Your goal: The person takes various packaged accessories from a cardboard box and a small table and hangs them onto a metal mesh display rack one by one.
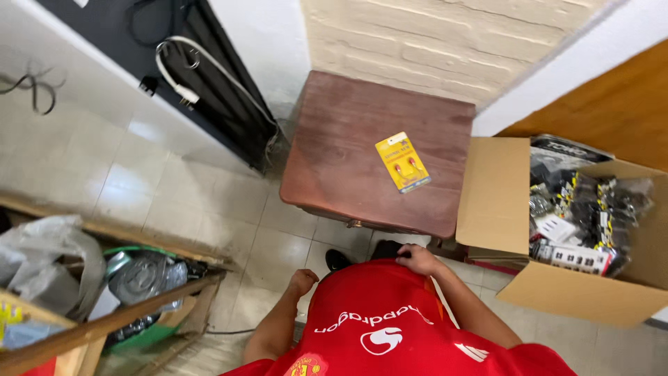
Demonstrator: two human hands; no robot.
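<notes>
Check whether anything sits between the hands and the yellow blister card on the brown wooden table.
Nothing visible blocks it. The yellow blister card lies alone on the brown wooden table. Both hands, right hand and left hand, rest at the hem of the red shirt, below the table's near edge.

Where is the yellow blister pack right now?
In the head view, the yellow blister pack lies flat on the brown wooden table, right of centre, near the open cardboard box.

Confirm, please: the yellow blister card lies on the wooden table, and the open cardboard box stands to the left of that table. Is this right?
Not quite. The head view shows the cardboard box standing to the right of the wooden table. The yellow blister card does lie on the table.
</notes>
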